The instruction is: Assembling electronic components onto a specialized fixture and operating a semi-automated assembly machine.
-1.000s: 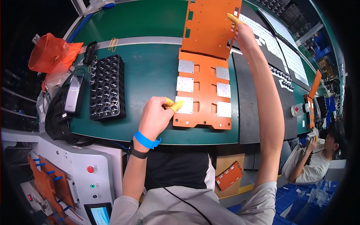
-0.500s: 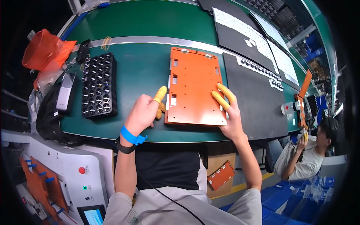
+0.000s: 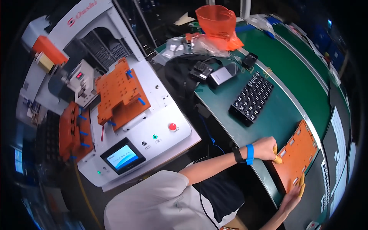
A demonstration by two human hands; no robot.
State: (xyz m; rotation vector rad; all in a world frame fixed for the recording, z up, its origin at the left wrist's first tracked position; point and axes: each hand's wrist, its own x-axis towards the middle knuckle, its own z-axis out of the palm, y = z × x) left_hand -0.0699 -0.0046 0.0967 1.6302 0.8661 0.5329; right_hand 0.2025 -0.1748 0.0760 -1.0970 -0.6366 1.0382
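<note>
Both hands have shifted: the right hand (image 3: 290,199) is off the upper face of the orange fixture (image 3: 297,153) and down at its right edge, while the left hand (image 3: 265,148) has come in against its left edge. Round swings the view, too, bringing in the white machine (image 3: 163,111), well to the left of the black tray (image 3: 253,96). Take that tray as the landmark: the fixture lies to its right and nearer the wearer, lid down, and whether it sits flat on the green table (image 3: 224,109) or has lifted slightly, I can't tell.

Now the grip! On the left, 2 yellow-covered fingers bunch at the edge; on the right, 2 more stretch along theirs, slightly apart. Is either side pinching underneath? Hidden, so I can't call it.

Here's what good handling asks for, as I judge it: equal pressure from the 2 sides, both edges level, the lid kept snug so nothing inside slips. Both holds sit toward the near end, so the far end could dip; spreading them toward mid-length would steady it. And mind the cutouts, where a fingertip could catch!
</note>
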